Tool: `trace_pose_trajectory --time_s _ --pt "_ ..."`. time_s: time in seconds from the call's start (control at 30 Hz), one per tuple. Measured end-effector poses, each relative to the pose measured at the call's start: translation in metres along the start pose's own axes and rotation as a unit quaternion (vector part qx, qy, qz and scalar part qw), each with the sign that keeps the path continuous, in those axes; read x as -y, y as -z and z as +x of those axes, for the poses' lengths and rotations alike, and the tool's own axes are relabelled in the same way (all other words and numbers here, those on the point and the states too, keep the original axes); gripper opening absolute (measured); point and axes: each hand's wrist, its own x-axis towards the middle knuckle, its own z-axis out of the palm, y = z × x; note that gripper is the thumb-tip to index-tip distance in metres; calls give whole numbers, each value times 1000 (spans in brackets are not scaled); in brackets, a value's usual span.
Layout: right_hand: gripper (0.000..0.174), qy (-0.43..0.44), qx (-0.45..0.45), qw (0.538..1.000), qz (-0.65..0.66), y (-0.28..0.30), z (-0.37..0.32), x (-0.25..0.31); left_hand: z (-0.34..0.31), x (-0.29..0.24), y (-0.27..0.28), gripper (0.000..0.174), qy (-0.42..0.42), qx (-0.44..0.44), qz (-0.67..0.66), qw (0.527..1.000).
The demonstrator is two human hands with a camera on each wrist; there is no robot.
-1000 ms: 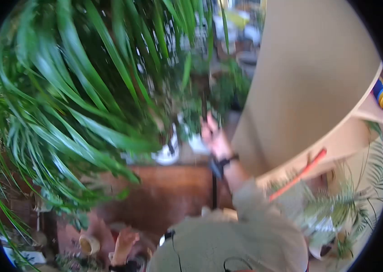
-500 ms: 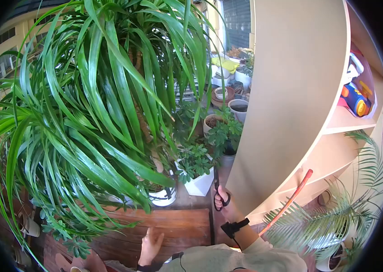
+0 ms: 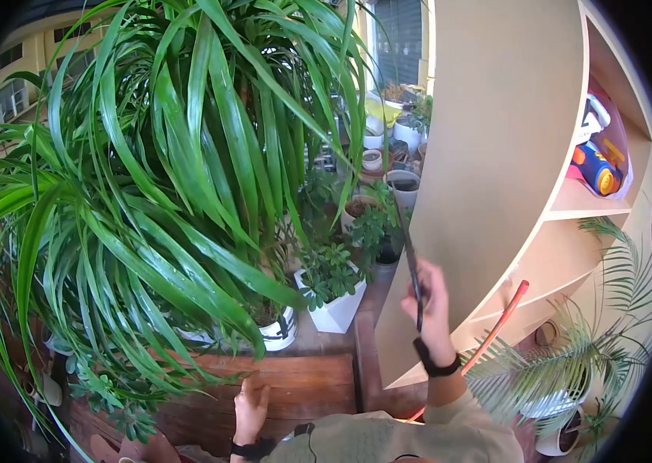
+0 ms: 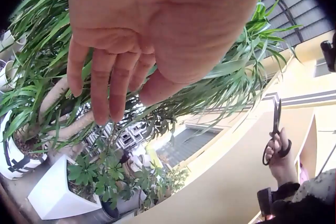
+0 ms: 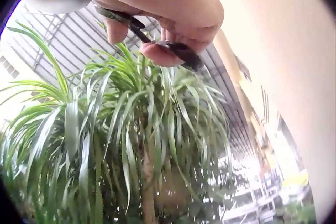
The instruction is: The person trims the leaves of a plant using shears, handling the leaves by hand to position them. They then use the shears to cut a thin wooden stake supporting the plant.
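My right hand [image 3: 435,312] grips black-handled scissors [image 3: 409,258] by the finger loops, blades pointing up, beside the tall shelf's side panel. In the left wrist view the scissors [image 4: 276,120] stand upright with their blades together. My left hand [image 4: 157,29] hangs with loosely bent fingers and holds nothing; in the head view this hand [image 3: 250,409] is below the lowest leaves, over the wooden boards. A large potted plant [image 3: 210,154] with long, drooping strap leaves fills the left and middle. Its trunk [image 5: 149,182] shows in the right wrist view.
The curved wooden shelf [image 3: 495,154] bounds the right side, with an orange stick [image 3: 495,330] leaning near it. A white angular planter [image 3: 333,309] and a striped white pot [image 3: 279,333] stand on the floor. A feathery palm [image 3: 565,355] spreads at lower right.
My right hand has risen with the scissors, nearer the shelf panel. The left hand has moved slightly up and left since half a second ago. The head view has steadied from its earlier blur.
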Motion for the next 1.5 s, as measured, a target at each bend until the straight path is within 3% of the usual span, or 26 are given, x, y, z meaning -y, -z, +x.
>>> trace_pose_trajectory --time_s 0.13,0.2,0.4,0.63,0.83,1.27,1.5 --pt "73 63 -17 993 -100 -1 54 55 -1 -12 8 40 34 23 -10 999" --pt "71 94 -22 969 -225 -2 75 73 -3 -11 10 39 24 14 -8 1000" --pt "65 96 -50 953 -284 -11 100 109 -14 2 15 36 13 -10 -10 1000" --pt "63 88 -71 947 -300 0 94 121 -35 19 18 38 58 -47 -34 997" --pt "58 98 -61 947 -298 3 112 128 -41 23 23 41 67 -28 -67 995" --pt "60 94 -37 947 -305 -10 128 143 -40 15 39 41 22 -28 3 999" --pt "60 119 -24 941 -316 -9 132 142 -44 9 39 46 40 -12 -20 999"
